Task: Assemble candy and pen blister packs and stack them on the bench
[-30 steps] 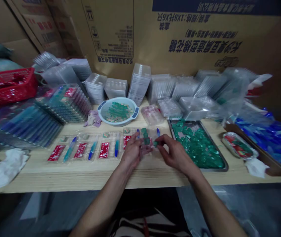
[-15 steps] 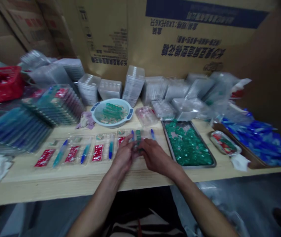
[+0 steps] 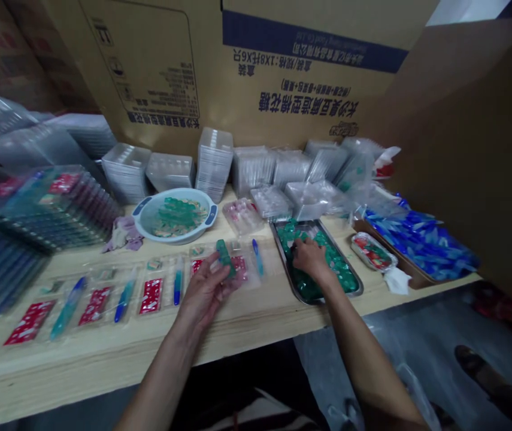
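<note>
Between the thumb and fingers of my left hand (image 3: 206, 288) is a green translucent strip-shaped piece (image 3: 225, 258), held above the row of clear plastic trays. My right hand (image 3: 313, 260) reaches into a metal tray (image 3: 286, 270) of loose green wrapped pieces (image 3: 340, 272), fingers curled down; what they grip is hidden. Beneath and beside my left hand lies a clear tray with a red packet (image 3: 239, 267) and a blue pen-shaped piece (image 3: 258, 257). Further left, more clear trays hold a red patterned packet (image 3: 151, 296), a blue pen-shaped piece (image 3: 178, 281) and a small pale green piece (image 3: 154, 264).
Behind the row stands a light blue bowl (image 3: 138, 222) with green strips and small pieces. Stacked clear trays (image 3: 214, 164) line the back before a large carton (image 3: 157, 72). Filled stacks (image 3: 80, 209) stand left. Blue pieces (image 3: 421, 245) fill a box at right, beside a foil container (image 3: 373, 251).
My hands were together over the rightmost clear tray. My right hand has moved right into the metal tray, while my left has lifted with the green strip. The view has shifted right.
</note>
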The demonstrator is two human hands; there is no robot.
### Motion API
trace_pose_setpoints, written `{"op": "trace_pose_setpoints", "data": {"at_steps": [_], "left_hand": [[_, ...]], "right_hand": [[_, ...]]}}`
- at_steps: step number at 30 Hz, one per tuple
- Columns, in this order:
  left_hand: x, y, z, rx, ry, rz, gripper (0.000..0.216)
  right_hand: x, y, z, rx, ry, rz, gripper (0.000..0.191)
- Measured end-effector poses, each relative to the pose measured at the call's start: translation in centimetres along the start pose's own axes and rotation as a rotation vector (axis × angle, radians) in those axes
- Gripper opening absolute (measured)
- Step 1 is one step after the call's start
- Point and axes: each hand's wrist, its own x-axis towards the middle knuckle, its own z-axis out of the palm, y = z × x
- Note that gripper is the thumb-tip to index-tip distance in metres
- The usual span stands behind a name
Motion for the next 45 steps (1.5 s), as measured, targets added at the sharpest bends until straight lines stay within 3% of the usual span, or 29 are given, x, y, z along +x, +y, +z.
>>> {"op": "trace_pose_setpoints", "data": {"at_steps": [4, 8, 14, 17, 20, 23, 26, 35, 45], "left_hand": [[0.3, -0.6, 0.4, 0.02, -0.009, 0.036, 0.065], [0.5, -0.6, 0.7, 0.017, -0.004, 0.044, 0.066], [0.6, -1.0, 1.3, -0.004, 0.001, 0.029, 0.071], [0.4, -1.2, 1.6, -0.015, 0.026, 0.027, 0.07], [0.0, -1.1, 1.8, -0.007, 0.065, 0.051, 0.07], [-0.4, -0.8, 1.9, 0.007, 0.071, 0.078, 0.073], [-0.8, -0.5, 1.5, 0.01, 0.074, 0.103, 0.072], [-1.1, -0.1, 0.4, -0.034, 0.072, 0.111, 0.068], [-1.3, 0.1, -0.3, -0.058, 0.081, 0.103, 0.063]], "right_hand": [[0.6, 1.6, 0.2, 0.137, 0.005, -0.032, 0.02], [0.2, 2.0, -0.7, 0.36, -0.025, -0.091, 0.028], [-2.7, -0.9, -1.7, 1.036, -0.178, -0.223, 0.034], [-4.3, -3.2, -1.7, 0.923, -0.231, -0.354, 0.022], [-5.4, -5.6, -1.5, 0.714, -0.163, -0.501, 0.013], [-6.0, -7.4, -1.1, 0.636, -0.074, -0.595, 0.018], [-6.2, -8.4, -0.6, 0.676, -0.114, -0.653, 0.025], [-6.7, -9.2, 0.7, 0.893, -0.386, -0.53, 0.018], [-7.0, -10.6, 0.0, 1.042, -0.491, -0.478, 0.028]]}}
